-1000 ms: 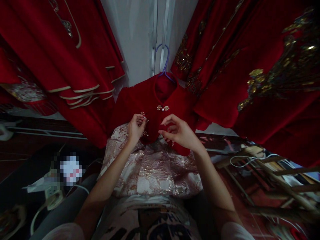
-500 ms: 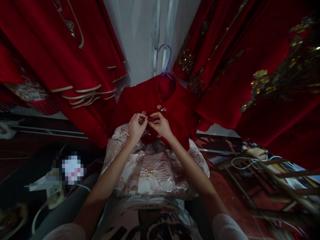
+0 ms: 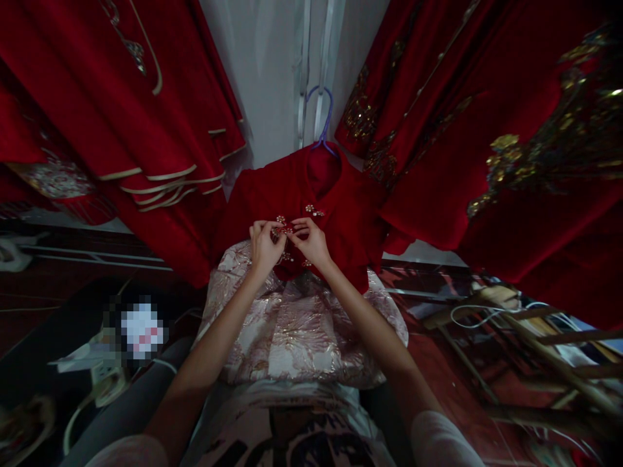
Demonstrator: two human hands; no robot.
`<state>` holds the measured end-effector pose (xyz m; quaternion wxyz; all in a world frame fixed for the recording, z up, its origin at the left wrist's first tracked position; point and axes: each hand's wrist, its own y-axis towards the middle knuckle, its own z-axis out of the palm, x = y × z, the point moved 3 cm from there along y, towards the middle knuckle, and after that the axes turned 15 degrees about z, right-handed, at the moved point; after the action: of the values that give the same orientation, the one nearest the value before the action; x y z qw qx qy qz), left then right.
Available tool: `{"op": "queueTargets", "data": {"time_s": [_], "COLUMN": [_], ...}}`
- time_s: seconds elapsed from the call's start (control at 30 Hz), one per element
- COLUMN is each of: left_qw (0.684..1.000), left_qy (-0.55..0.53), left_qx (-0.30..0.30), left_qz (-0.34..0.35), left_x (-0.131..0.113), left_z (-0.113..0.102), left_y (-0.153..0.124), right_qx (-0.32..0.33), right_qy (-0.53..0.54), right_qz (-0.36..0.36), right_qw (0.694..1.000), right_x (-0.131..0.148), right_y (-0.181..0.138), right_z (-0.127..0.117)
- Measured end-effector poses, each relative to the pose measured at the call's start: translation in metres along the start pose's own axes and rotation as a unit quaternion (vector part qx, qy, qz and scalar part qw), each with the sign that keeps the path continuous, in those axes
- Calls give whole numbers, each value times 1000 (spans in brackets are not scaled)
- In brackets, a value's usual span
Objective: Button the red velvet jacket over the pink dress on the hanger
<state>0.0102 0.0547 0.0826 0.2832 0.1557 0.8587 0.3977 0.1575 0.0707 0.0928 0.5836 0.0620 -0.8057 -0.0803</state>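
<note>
A red jacket (image 3: 263, 188) hangs open-necked on a purple hanger (image 3: 324, 123) in front of me. Small beaded flower fasteners (image 3: 314, 211) sit down its front. My left hand (image 3: 265, 245) is closed in a pinch on one jewelled fastener at the jacket's opening. My right hand (image 3: 312, 245) pinches the red front edge beside it, thumb and forefinger close to the left fingertips. Just what lies between the right fingertips is partly hidden. Below, a pale brocade cloth (image 3: 302, 324) with a shiny floral pattern spreads over my lap.
Red garments with pale piping (image 3: 170, 117) hang at the left, and red garments with gold sequins (image 3: 506, 155) at the right. A power strip (image 3: 108, 383) with a cord lies at lower left. Wooden stool-like frames (image 3: 525, 350) stand at the right.
My fingertips have shifted slightly at the jacket front. The jewelled fastener shows more between them, and the right fingers have opened out a little. The jacket stays in place.
</note>
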Motion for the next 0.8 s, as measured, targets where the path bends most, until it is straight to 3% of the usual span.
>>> {"op": "queueTargets", "data": {"time_s": [0.17,0.47,0.63,0.8], "left_qw": [1000,1000,997,993], "left_qy": [-17,-10,-6,-22], "left_qx": [-3,4,12,-13], "left_qz": [-6,-16,-74,-117], "left_x": [1,2,-7,-12], "left_z": [3,7,13,19], "left_y": [2,1,-2,-4], "right_qx": [-48,-40,-67,-43], "right_qy": [-75,-86,-72,-51], "right_qz": [-15,-33,-33,-42], "right_qw": [996,995,995,997], "right_x": [3,-2,-2,2], "right_y": [-4,-9,-8,-4], "right_z": [8,-1,-18,-14]}}
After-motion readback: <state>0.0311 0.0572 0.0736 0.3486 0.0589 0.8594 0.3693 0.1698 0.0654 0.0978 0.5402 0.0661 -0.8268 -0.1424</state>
